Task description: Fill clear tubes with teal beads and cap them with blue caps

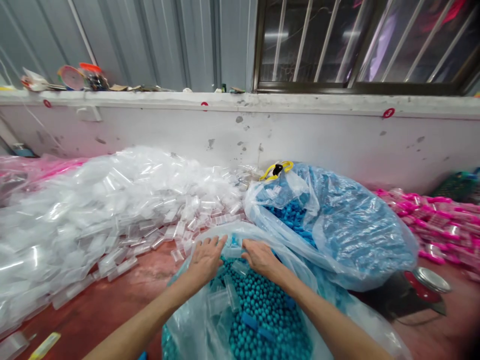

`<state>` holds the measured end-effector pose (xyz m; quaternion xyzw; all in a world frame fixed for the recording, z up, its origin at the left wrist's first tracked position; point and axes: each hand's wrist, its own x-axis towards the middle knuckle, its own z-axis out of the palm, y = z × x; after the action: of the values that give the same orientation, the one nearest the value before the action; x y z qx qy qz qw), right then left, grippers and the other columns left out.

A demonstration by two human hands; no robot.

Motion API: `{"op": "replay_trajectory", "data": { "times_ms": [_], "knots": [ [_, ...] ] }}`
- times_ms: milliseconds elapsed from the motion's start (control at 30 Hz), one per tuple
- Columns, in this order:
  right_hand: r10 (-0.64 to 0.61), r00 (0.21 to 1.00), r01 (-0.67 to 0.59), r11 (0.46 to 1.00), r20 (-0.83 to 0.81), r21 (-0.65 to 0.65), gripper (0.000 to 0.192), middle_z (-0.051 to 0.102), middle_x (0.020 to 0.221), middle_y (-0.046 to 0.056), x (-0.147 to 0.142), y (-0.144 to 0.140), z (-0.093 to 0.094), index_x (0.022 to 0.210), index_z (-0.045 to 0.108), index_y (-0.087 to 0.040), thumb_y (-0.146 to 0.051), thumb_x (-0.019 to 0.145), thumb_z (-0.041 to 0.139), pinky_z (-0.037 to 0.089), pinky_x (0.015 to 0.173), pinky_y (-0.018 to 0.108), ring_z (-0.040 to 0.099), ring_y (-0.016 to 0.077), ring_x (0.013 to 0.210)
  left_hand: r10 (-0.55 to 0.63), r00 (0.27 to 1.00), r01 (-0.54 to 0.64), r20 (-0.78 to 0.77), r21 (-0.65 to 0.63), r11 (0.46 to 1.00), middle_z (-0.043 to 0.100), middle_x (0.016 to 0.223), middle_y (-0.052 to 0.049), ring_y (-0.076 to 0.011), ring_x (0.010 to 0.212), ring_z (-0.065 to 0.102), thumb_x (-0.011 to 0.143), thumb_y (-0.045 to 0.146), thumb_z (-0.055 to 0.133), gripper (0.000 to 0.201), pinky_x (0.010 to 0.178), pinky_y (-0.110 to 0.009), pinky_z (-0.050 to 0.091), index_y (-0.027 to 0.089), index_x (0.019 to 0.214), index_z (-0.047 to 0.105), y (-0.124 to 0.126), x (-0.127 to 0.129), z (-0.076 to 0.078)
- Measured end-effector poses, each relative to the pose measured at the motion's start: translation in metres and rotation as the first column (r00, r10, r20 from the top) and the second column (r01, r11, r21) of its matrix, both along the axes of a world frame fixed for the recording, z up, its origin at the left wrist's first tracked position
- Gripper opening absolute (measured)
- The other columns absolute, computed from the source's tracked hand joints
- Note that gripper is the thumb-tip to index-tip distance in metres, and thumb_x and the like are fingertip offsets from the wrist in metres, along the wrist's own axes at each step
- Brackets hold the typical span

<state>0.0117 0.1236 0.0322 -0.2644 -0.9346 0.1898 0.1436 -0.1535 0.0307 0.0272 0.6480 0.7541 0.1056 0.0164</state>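
Note:
An open clear plastic bag (pixel 202 310) full of teal beads (pixel 258 305) stands in front of me. Several clear plastic boxes lie on the beads, along with a blue plastic piece (pixel 255 326). My left hand (pixel 207 256) is over the bag's far left part, fingers apart and stretched forward, holding nothing I can see. Opposite it, my right hand (pixel 259 256) has curled fingers closed at the right end of a clear plastic box (pixel 233 251). That box lies between both hands, just above the beads.
A big heap of clear plastic boxes (pixel 123 215) covers the left side. Behind the beads, to the right, lies a bag of blue pieces (pixel 348 225) with a yellow-handled tool (pixel 276 170) on it. Pink pieces (pixel 446 225) and a round metal-lidded object (pixel 431 280) are at right.

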Motion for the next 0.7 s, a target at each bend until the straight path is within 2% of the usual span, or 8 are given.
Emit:
{"op": "replay_trajectory", "data": {
  "times_ms": [100, 233, 367, 433, 533, 567, 633, 700],
  "knots": [
    [0.037, 0.999, -0.037, 0.999, -0.023, -0.009, 0.01, 0.06, 0.081, 0.004, -0.002, -0.006, 0.0, 0.083, 0.051, -0.02, -0.014, 0.075, 0.051, 0.037, 0.067, 0.028, 0.055, 0.0211, 0.078, -0.111, 0.994, 0.109, -0.013, -0.069, 0.992, 0.055, 0.113, -0.009, -0.026, 0.108, 0.046, 0.075, 0.016, 0.048, 0.04, 0.092, -0.041, 0.029, 0.023, 0.114, 0.047, 0.001, 0.014, 0.001],
    [0.069, 0.996, -0.071, 0.997, -0.052, -0.029, 0.008, 0.057, 0.08, 0.002, 0.008, -0.011, 0.003, 0.079, 0.049, -0.021, -0.014, 0.075, 0.05, 0.036, 0.064, 0.027, 0.053, 0.0189, 0.075, -0.165, 0.984, 0.174, 0.073, -0.158, 0.972, 0.063, 0.085, -0.004, -0.0206, 0.086, 0.057, 0.078, 0.022, 0.044, 0.015, 0.074, -0.028, 0.038, 0.021, 0.089, 0.055, 0.005, 0.017, 0.007],
    [0.078, 0.996, -0.087, 0.968, -0.05, -0.233, 0.008, 0.051, 0.061, -0.002, 0.02, -0.017, 0.008, 0.074, 0.046, -0.021, -0.014, 0.076, 0.046, 0.034, 0.056, 0.024, 0.051, 0.015, 0.06, -0.254, 0.954, 0.288, 0.161, -0.238, 0.928, 0.06, 0.067, 0.001, -0.0167, 0.07, 0.057, 0.072, 0.027, 0.053, 0.008, 0.062, -0.022, 0.038, 0.02, 0.072, 0.056, 0.006, 0.019, 0.018],
    [0.069, 0.997, -0.078, 0.953, -0.041, -0.291, 0.009, 0.05, 0.058, -0.003, 0.023, -0.021, 0.01, 0.073, 0.045, -0.021, -0.013, 0.075, 0.045, 0.033, 0.055, 0.023, 0.049, 0.0142, 0.058, -0.264, 0.946, 0.307, 0.189, -0.257, 0.916, 0.059, 0.064, 0.0, -0.017, 0.068, 0.056, 0.07, 0.026, 0.054, 0.007, 0.06, -0.022, 0.037, 0.02, 0.071, 0.057, 0.004, 0.02, 0.024],
    [0.048, 0.995, -0.065, 0.977, -0.087, -0.202, 0.009, 0.052, 0.066, -0.001, 0.026, -0.029, 0.013, 0.069, 0.044, -0.021, -0.014, 0.073, 0.047, 0.032, 0.057, 0.024, 0.049, 0.0148, 0.064, -0.262, 0.94, 0.316, 0.22, -0.267, 0.911, 0.059, 0.069, -0.001, -0.0178, 0.072, 0.055, 0.071, 0.023, 0.051, 0.01, 0.062, -0.023, 0.037, 0.019, 0.077, 0.058, 0.001, 0.018, 0.034],
    [0.053, 0.993, -0.075, 0.974, -0.109, -0.214, 0.009, 0.052, 0.066, -0.002, 0.027, -0.031, 0.014, 0.069, 0.044, -0.021, -0.015, 0.074, 0.047, 0.032, 0.057, 0.024, 0.049, 0.0143, 0.063, -0.271, 0.932, 0.334, 0.241, -0.285, 0.898, 0.059, 0.067, 0.0, -0.0165, 0.069, 0.054, 0.071, 0.024, 0.052, 0.01, 0.061, -0.023, 0.037, 0.019, 0.076, 0.059, -0.001, 0.017, 0.037],
    [0.064, 0.99, -0.105, 0.933, -0.126, -0.344, 0.009, 0.05, 0.059, -0.004, 0.027, -0.034, 0.015, 0.07, 0.044, -0.021, -0.015, 0.077, 0.044, 0.033, 0.053, 0.023, 0.049, 0.0124, 0.056, -0.292, 0.914, 0.378, 0.282, -0.328, 0.866, 0.058, 0.061, 0.003, -0.0137, 0.061, 0.053, 0.07, 0.026, 0.054, 0.01, 0.057, -0.021, 0.037, 0.019, 0.072, 0.06, -0.004, 0.014, 0.04],
    [0.042, 0.992, -0.096, 0.871, -0.12, -0.482, 0.008, 0.048, 0.053, -0.006, 0.026, -0.035, 0.015, 0.07, 0.044, -0.021, -0.015, 0.076, 0.044, 0.034, 0.049, 0.022, 0.05, 0.0114, 0.049, -0.294, 0.91, 0.387, 0.293, -0.341, 0.857, 0.059, 0.063, 0.003, -0.0143, 0.062, 0.054, 0.071, 0.026, 0.053, 0.011, 0.058, -0.021, 0.039, 0.02, 0.076, 0.061, -0.01, 0.016, 0.038]
  ]
}}
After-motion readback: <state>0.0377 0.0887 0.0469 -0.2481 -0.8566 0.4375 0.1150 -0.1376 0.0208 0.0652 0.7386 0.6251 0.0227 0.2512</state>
